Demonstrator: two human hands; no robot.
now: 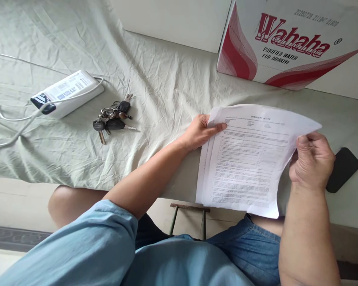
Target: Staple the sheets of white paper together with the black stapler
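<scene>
Printed sheets (244, 167) headed OVERLEAF NOTES, over near edge of cloth-covered desk (161, 99); left hand (201, 133) pinches left edge, right hand (312, 159) grasps far right corner. Likely light, limp, easily creased; opposite edges seem best hold. Key bunch (116, 123), white corded device (68, 89) left; Wahaha carton (286, 43) bounds far side; black phone (344, 171) just beside right hand, could be knocked

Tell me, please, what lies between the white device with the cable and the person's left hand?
In the head view, a bunch of keys lies there on the cloth, between the white device and the left hand holding the papers.
</scene>
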